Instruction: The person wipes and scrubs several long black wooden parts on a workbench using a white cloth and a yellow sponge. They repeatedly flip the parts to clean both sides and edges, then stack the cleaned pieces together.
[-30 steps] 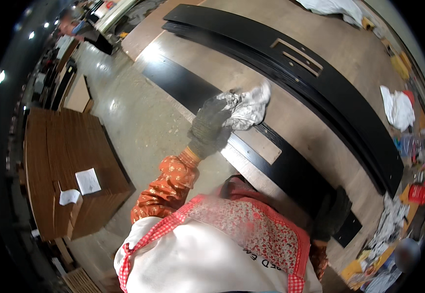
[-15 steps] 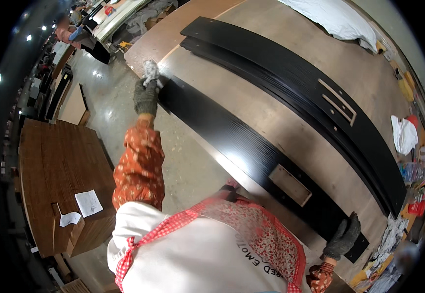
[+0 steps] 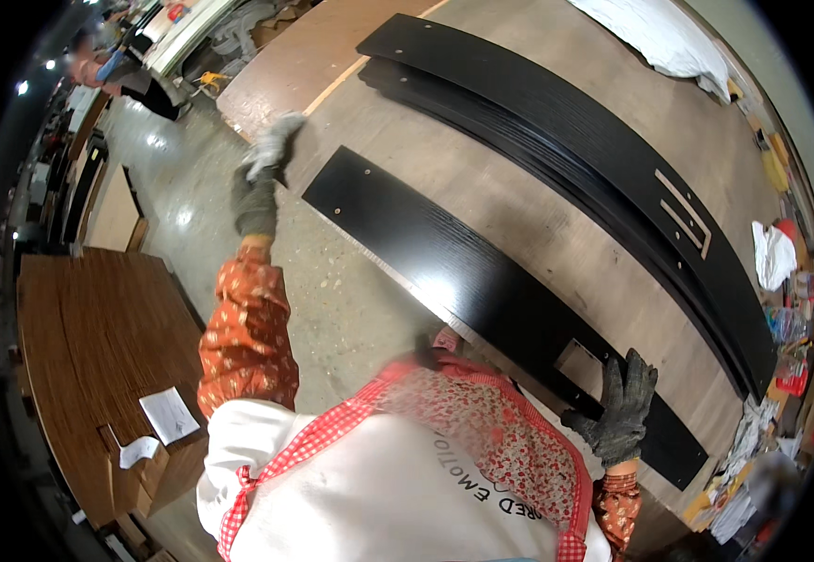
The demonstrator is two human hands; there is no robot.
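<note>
A long black panel lies slantwise along the near edge of the worktable, with small holes at its far-left end and a rectangular cutout toward its right end. My left hand, in a dark grey knit glove, is closed around a crumpled whitish cloth. It is just off the panel's left end, apart from it. My right hand, gloved alike, has its fingers spread over the panel beside the cutout; whether its palm presses down cannot be told. Beyond lies a stack of curved black panels, the top one with slots.
The wooden worktable has white sheeting at the back and cloths, papers and tools along its right side. A brown stack of boards with papers on it stands on the floor at left. Another person is far left.
My left hand with the cloth has moved left, off the panel's end. My right hand has shifted from the panel's right end toward the cutout, and its fingers have spread. The view has shifted slightly.
</note>
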